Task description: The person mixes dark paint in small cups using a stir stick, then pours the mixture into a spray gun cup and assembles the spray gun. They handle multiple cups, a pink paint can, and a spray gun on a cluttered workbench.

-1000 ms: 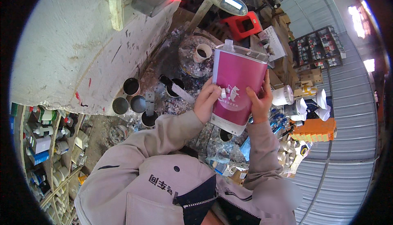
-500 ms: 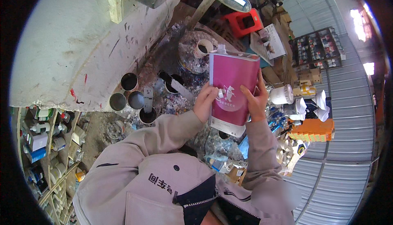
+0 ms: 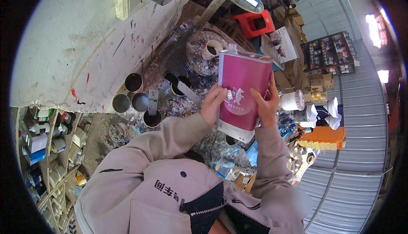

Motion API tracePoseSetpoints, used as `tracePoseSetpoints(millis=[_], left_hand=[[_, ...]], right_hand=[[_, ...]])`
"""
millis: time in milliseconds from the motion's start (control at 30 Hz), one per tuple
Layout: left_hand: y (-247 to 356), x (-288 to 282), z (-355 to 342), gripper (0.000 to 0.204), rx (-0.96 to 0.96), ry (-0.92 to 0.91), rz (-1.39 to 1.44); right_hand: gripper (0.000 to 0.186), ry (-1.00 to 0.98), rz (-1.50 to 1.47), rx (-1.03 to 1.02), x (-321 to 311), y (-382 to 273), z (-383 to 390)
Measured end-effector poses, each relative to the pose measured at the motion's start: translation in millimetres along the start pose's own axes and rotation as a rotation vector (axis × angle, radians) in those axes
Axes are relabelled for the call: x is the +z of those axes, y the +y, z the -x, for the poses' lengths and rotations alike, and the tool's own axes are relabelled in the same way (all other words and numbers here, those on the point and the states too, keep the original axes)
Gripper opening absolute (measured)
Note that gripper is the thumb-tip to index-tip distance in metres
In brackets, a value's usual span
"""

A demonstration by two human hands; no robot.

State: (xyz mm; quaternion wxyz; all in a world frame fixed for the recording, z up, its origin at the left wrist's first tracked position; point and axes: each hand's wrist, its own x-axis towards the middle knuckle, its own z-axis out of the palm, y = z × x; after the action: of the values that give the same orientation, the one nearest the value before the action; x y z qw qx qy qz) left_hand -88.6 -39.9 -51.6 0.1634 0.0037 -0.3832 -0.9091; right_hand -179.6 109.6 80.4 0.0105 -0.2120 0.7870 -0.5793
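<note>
A rectangular metal can [image 3: 244,76] with a maroon label and a pale lower band is held up in front of me, its spout end pointing away. My left hand [image 3: 213,104] grips its left edge, fingers closed, the fingertips by a small white patch on the label. Around the right edge wraps my right hand [image 3: 265,102], with the thumb flat on the front face. Beyond the can's top stands a pale paper cup [image 3: 212,49] on the round paint-crusted plate of a scale [image 3: 197,57], whose lit display head [image 3: 247,1] rises behind.
Several cups of dark and grey paint [image 3: 134,83] stand left on the splattered bench, beside the pale wall [image 3: 80,47]. A spatula [image 3: 187,92] lies across another cup. A red stool [image 3: 255,23] stands at the back, white tubs [image 3: 293,100] and orange boxes [image 3: 323,138] right, shelves [image 3: 51,149] lower left.
Both hands keep hold of the can, which sits nearly where it was, only slightly to the right in view. The surroundings have shifted a little with the head.
</note>
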Motion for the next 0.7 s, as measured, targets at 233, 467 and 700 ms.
tracePoseSetpoints(millis=[233,467,700], left_hand=[[61,25,4,0.019,0.183,-0.102,-0.328],[88,37,52,0.017,0.206,-0.202,-0.406],[88,26,112,0.015,0.158,-0.18,-0.579]], right_hand=[[0.102,0.168,-0.118,-0.171,-5,-18,35],[0.113,0.264,-0.236,-0.23,0,-38,96],[0.109,0.214,-0.15,-0.278,3,-19,151]])
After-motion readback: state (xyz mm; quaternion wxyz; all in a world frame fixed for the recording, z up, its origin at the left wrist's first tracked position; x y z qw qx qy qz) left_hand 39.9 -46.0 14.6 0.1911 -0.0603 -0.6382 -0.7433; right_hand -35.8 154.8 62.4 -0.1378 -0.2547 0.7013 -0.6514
